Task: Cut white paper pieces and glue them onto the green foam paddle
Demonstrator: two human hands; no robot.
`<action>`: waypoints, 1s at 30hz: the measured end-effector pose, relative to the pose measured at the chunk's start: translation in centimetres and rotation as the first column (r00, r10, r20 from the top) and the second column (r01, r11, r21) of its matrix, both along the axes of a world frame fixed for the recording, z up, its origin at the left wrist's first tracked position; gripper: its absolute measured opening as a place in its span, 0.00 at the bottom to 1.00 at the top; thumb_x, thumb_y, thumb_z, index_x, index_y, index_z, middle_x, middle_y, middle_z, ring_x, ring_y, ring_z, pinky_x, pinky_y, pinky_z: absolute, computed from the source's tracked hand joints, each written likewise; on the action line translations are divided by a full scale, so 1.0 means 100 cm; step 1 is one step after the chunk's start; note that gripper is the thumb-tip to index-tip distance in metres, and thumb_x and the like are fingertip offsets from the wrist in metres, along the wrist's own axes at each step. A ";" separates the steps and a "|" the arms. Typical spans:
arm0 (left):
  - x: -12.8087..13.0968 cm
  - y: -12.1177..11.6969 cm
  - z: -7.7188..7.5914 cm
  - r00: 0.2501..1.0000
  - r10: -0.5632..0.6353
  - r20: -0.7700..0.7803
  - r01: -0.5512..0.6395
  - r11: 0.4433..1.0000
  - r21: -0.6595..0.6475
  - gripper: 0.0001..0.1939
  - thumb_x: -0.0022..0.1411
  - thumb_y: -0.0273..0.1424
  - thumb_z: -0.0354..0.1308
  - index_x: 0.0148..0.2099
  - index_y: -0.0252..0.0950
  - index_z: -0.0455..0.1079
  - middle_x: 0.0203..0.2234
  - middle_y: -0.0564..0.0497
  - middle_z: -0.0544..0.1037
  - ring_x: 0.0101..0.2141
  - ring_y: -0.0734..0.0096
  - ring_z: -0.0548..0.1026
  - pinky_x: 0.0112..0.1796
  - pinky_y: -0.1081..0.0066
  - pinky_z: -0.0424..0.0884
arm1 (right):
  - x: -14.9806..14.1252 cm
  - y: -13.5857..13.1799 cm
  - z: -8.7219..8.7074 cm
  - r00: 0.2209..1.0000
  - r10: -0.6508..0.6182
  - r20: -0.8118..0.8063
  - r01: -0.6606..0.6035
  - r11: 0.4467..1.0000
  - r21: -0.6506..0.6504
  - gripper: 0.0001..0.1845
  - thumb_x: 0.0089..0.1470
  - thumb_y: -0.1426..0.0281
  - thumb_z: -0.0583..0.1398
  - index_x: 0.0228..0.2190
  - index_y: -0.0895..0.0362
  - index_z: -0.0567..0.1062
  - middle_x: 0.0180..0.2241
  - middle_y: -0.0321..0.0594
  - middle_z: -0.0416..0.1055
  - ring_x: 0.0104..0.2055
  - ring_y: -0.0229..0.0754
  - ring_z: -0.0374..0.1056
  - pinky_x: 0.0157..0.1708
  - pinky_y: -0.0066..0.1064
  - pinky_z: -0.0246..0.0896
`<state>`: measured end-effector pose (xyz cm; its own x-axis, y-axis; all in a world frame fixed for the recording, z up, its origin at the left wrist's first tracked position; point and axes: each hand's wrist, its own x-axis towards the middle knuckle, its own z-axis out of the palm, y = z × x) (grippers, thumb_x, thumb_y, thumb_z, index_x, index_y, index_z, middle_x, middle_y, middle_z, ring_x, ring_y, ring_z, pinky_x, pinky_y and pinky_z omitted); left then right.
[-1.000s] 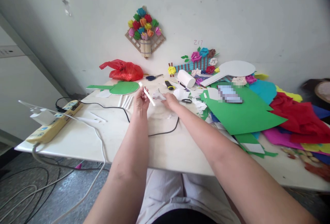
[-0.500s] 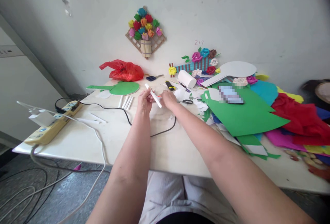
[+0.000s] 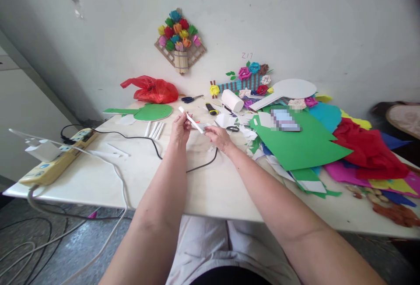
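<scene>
A thin white paper tube (image 3: 191, 119) is raised above the middle of the table, slanting down to the right. My left hand (image 3: 180, 128) is closed around its upper part. At its lower end, my right hand (image 3: 219, 138) pinches with thumb and fingers; the exact contact is too small to make out fully. A small orange object shows behind the tube, its kind unclear. Several similar white paper tubes (image 3: 158, 130) lie on the table left of my left hand. Black-handled scissors (image 3: 232, 129) and a yellow-and-black cutter (image 3: 211, 109) lie beyond my right hand.
A red plastic bag (image 3: 155, 91) and green paddle-shaped card (image 3: 153, 112) lie back left. A power strip (image 3: 55, 158) sits at the left edge, and a black cord (image 3: 131, 136) crosses under my arms. Green card sheets (image 3: 295, 149), a phone (image 3: 285, 120) and paper scraps cover the right.
My right hand has drawn back from behind the tube to its lower end, its fingers now showing. My left hand keeps its hold on the tube. The view has turned slightly right.
</scene>
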<state>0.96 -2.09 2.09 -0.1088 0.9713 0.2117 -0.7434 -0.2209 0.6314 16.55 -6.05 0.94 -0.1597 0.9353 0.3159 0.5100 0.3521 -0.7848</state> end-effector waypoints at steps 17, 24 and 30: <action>0.006 0.000 -0.001 0.998 0.002 0.060 0.000 0.999 -0.043 0.06 0.55 0.27 0.59 0.28 0.31 0.67 0.18 0.54 0.71 0.15 0.88 0.63 0.17 0.87 0.60 | -0.013 -0.010 0.003 0.972 -0.209 0.111 0.177 0.953 0.248 0.14 0.49 0.65 0.60 0.40 0.52 0.77 0.35 0.38 0.76 0.31 0.40 0.69 0.37 0.30 0.60; 0.007 0.001 -0.003 0.999 -0.004 0.045 0.006 0.999 -0.035 0.03 0.54 0.26 0.60 0.31 0.31 0.69 0.20 0.53 0.72 0.17 0.86 0.67 0.19 0.86 0.62 | -0.012 0.003 -0.007 0.969 -0.198 -0.149 0.211 0.974 0.077 0.14 0.46 0.65 0.61 0.38 0.53 0.75 0.33 0.40 0.75 0.33 0.42 0.70 0.35 0.33 0.64; 0.009 0.000 -0.003 1.000 0.000 0.013 0.001 0.999 -0.040 0.02 0.55 0.24 0.59 0.31 0.31 0.68 0.22 0.51 0.74 0.18 0.84 0.68 0.21 0.84 0.66 | -0.012 0.012 -0.011 0.875 -0.190 -0.445 0.178 0.982 -0.070 0.09 0.41 0.65 0.62 0.28 0.56 0.72 0.25 0.35 0.71 0.22 0.35 0.65 0.22 0.27 0.63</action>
